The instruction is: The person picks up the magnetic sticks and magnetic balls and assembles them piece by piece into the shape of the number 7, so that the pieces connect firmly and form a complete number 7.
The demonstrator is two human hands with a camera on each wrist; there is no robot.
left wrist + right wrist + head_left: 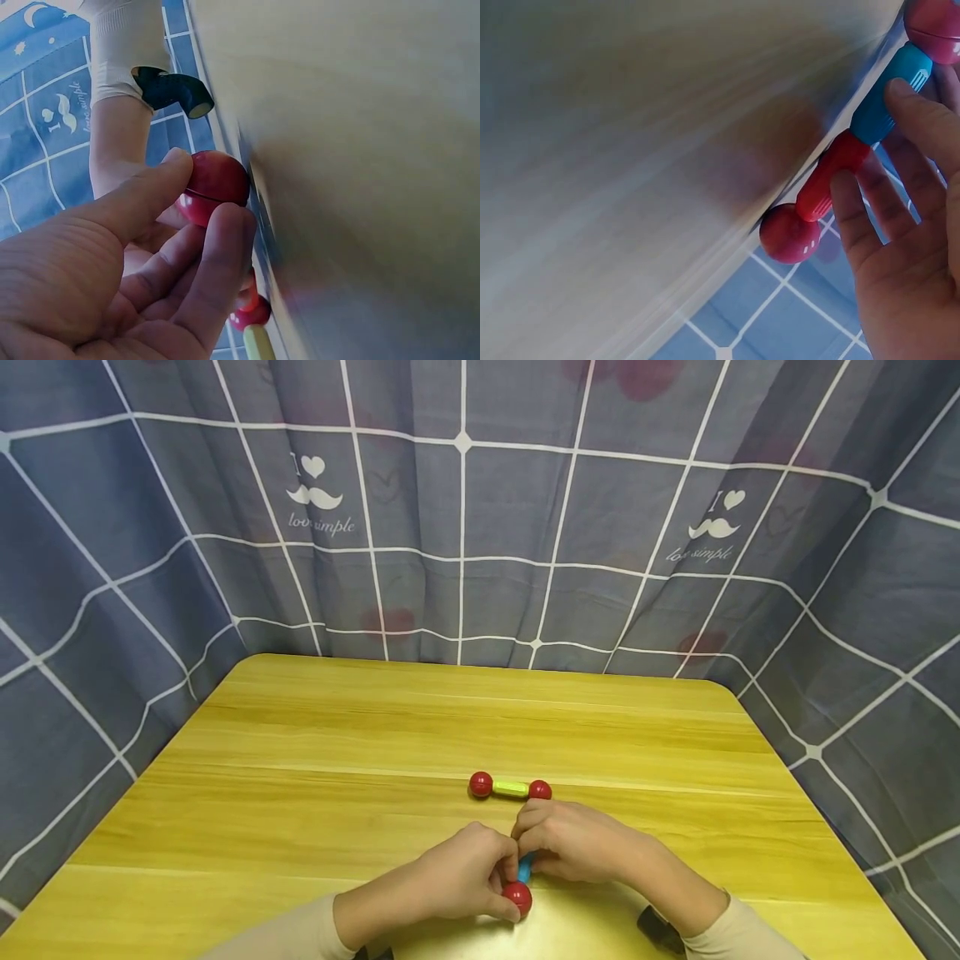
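My left hand (461, 872) pinches a red ball (517, 900) between thumb and fingers; the left wrist view shows this ball (217, 180) with a seam round its middle. A blue rod (525, 867) meets that ball. My right hand (577, 842) holds the rods, its fingertips on the blue rod (891, 94) and a red rod (836, 172) joined end to end with it. Another red ball (789, 232) sits at the red rod's far end. From there a yellow-green rod (511, 789) runs left to a further red ball (481, 784). In the head view the hands hide the red rod.
All the pieces lie on a wood-grain table (300, 735) with rounded far corners. A grey-blue checked curtain (420, 510) hangs around its back and sides. A dark strap piece (660, 929) shows at the right wrist.
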